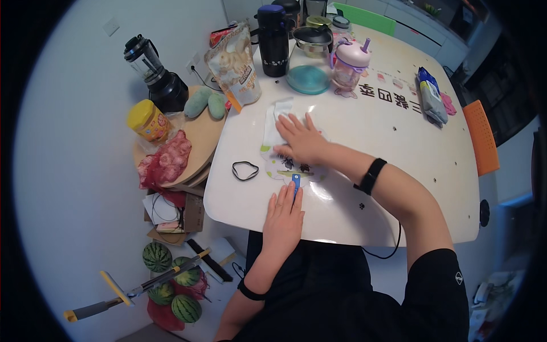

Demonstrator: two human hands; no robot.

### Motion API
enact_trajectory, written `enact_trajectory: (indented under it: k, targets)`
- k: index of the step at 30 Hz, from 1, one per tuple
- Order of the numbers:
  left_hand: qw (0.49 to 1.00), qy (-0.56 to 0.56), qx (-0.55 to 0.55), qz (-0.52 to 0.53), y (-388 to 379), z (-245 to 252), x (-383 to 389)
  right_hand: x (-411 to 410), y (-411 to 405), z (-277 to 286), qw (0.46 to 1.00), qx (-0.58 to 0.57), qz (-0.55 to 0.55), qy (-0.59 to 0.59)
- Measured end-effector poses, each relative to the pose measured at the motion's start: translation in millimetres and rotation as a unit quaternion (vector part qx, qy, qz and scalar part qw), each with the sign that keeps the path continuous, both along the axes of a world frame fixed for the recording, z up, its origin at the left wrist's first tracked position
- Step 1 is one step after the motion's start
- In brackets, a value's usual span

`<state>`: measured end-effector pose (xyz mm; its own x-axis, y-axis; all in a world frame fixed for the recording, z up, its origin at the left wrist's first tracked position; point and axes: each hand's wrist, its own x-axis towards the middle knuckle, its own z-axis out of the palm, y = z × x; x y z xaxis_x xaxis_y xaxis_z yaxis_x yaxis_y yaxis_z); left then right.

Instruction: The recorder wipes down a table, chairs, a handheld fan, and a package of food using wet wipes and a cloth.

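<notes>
My right hand lies palm down with its fingers spread, partly over a folded white tissue or cloth. Beneath it is a scalloped patch with a cartoon print on the white table; whether it is a mat or a decal I cannot tell. My left hand rests flat near the table's front edge. Its fingertips touch a small blue tool, whose lower part is hidden under the fingers. Left of the patch lies a thin black band in a loose loop.
Along the back left stand a snack pouch, a black flask, a lidded glass jug and a pink straw cup. A soft pack lies far right. Beside the table, a round stand carries a blender; watermelons sit below.
</notes>
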<state>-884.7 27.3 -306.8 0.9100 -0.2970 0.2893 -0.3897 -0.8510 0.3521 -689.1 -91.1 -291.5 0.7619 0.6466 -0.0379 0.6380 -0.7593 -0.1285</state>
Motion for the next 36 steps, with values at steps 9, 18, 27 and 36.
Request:
enact_trajectory:
  k: [9, 18, 27, 36]
  targets:
    - [1.000, 0.002, 0.021, 0.009, -5, 3, -1, -21, -30, 7, 0.999, 0.012, 0.020, 0.040]
    - [0.999, -0.004, 0.047, 0.027, -3, -3, -1, -101, -58, -2, 0.992, 0.026, 0.119, 0.015]
    - [0.998, -0.012, 0.059, 0.018, -3, 0, -1, -5, -75, 4, 0.997, -0.004, -0.064, -0.031]
    - [0.997, 0.006, 0.063, 0.034, -5, 3, -3, -57, -45, -4, 0.995, 0.018, 0.103, -0.009]
